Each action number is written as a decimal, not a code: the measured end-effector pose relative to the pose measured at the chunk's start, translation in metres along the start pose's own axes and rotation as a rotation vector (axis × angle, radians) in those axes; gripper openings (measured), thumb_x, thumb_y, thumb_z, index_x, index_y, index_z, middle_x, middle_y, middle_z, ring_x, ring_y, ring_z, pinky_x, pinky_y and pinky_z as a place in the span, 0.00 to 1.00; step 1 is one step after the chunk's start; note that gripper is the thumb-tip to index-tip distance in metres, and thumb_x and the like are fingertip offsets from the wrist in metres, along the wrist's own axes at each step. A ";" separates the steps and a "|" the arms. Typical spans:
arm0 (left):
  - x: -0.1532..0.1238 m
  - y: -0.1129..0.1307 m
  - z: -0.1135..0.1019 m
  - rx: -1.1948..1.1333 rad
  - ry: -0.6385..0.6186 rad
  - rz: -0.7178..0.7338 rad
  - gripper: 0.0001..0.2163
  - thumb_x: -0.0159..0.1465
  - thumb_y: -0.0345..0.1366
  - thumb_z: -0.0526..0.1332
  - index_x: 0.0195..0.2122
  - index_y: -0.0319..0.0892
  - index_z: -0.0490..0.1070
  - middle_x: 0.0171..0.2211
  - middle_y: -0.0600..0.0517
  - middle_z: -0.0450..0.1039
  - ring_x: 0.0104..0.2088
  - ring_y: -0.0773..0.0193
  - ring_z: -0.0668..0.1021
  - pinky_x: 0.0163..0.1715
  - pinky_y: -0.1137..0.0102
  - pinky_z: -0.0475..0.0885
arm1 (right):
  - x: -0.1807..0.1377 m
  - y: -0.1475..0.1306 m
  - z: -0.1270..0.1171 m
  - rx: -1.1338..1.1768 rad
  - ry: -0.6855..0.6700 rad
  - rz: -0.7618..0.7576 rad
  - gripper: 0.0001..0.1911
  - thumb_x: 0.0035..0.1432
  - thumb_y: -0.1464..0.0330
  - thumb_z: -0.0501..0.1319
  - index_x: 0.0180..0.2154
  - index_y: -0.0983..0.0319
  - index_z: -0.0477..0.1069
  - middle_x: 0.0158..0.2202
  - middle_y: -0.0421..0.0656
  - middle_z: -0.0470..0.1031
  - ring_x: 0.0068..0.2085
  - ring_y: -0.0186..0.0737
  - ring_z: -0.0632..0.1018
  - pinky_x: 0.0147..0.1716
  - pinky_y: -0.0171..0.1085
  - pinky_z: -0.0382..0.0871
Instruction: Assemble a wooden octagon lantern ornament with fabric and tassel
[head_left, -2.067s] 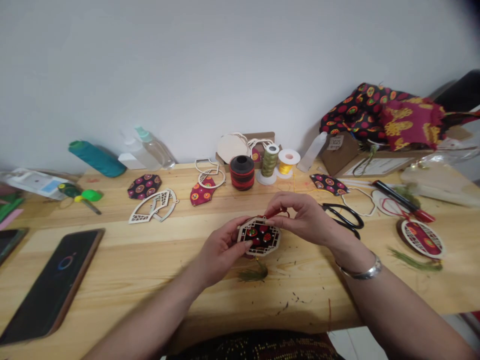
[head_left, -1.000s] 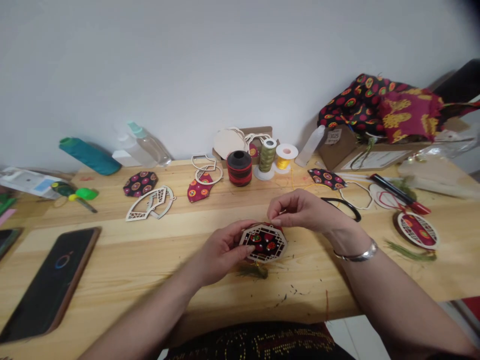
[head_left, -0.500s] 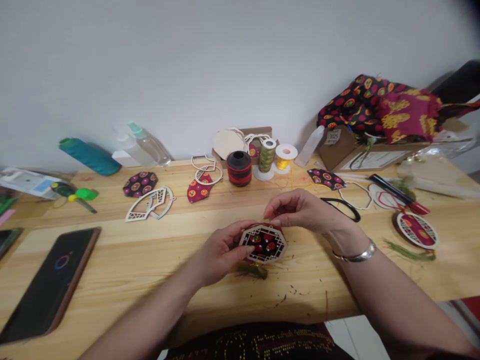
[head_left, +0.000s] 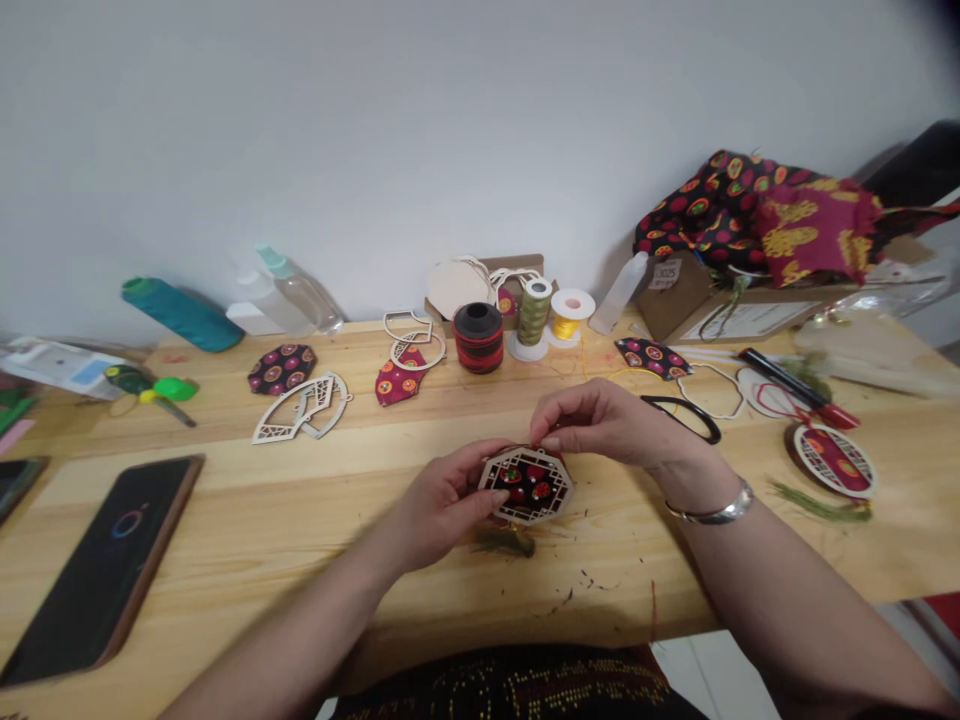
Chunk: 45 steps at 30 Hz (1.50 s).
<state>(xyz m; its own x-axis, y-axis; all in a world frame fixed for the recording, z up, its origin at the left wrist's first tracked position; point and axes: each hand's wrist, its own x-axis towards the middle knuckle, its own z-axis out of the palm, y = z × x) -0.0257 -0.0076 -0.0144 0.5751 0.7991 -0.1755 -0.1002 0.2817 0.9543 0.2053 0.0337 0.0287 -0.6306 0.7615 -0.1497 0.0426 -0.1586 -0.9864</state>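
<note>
My left hand grips a hexagonal wooden lattice ornament with red and black patterned fabric behind the lattice, held just above the wooden table. A green tassel hangs from its lower edge onto the table. My right hand pinches at the ornament's top edge with thumb and forefinger; what it pinches is too small to make out. A silver bracelet circles my right wrist.
Spools of thread stand behind my hands, with scissors and a finished oval ornament to the right. Wooden fan cutouts, fabric pieces and a phone lie on the left. A box with fabric sits at the back right.
Over two seconds the ornament dropped slightly and shifted right in my left hand. My right hand stayed pinched at its top edge, with only small movements in the last second.
</note>
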 end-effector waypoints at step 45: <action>0.002 0.004 0.003 0.055 0.073 0.097 0.19 0.59 0.30 0.62 0.52 0.45 0.67 0.49 0.48 0.75 0.48 0.60 0.77 0.50 0.58 0.71 | 0.007 0.002 0.018 -0.001 0.299 -0.022 0.10 0.45 0.68 0.69 0.33 0.63 0.76 0.26 0.38 0.74 0.27 0.29 0.72 0.28 0.32 0.67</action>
<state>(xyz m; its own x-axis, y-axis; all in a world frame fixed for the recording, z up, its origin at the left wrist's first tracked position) -0.0231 -0.0066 -0.0103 0.5039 0.8583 -0.0968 -0.1070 0.1732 0.9790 0.1875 0.0272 0.0268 -0.3756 0.9160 -0.1410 0.0318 -0.1393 -0.9897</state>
